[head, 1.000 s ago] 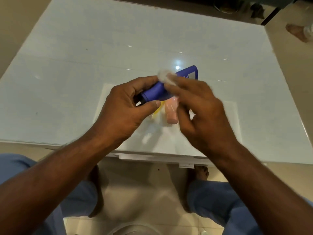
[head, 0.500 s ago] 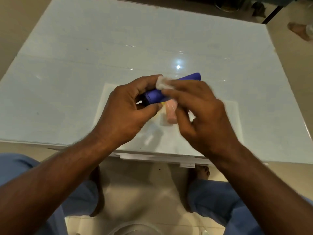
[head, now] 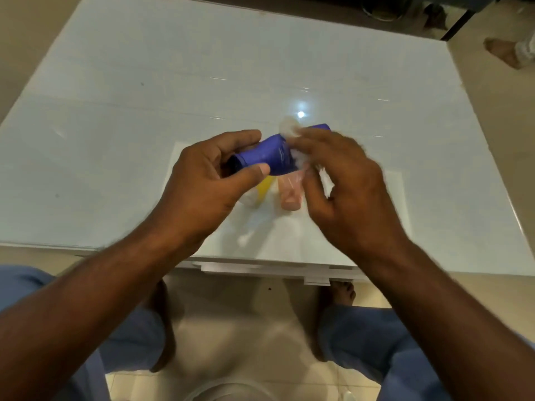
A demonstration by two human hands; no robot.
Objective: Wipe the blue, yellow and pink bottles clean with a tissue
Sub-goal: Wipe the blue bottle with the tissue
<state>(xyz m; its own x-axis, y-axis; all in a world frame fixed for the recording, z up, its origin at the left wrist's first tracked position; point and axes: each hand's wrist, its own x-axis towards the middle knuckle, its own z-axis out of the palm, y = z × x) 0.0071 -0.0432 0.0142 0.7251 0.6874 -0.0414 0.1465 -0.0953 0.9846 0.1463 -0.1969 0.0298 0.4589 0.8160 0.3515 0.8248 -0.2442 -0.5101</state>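
My left hand (head: 208, 186) grips the cap end of the blue bottle (head: 269, 157), holding it sideways above the table. My right hand (head: 344, 183) pinches a white tissue (head: 289, 130) and presses it on the bottle's far half; this hand is blurred. Below them the yellow bottle (head: 263, 188) and the pink bottle (head: 291, 195) lie on a white sheet (head: 278, 238), both partly hidden by my hands.
The glossy white table (head: 144, 96) stretches far to the left, right and back. Its front edge runs just under my wrists. Another person's foot (head: 503, 53) is on the floor at the top right. A round pale rim (head: 231, 390) shows between my legs.
The blue bottle has turned in my left hand, showing more of its body. My right hand with the tissue has slid along the bottle toward its far end.
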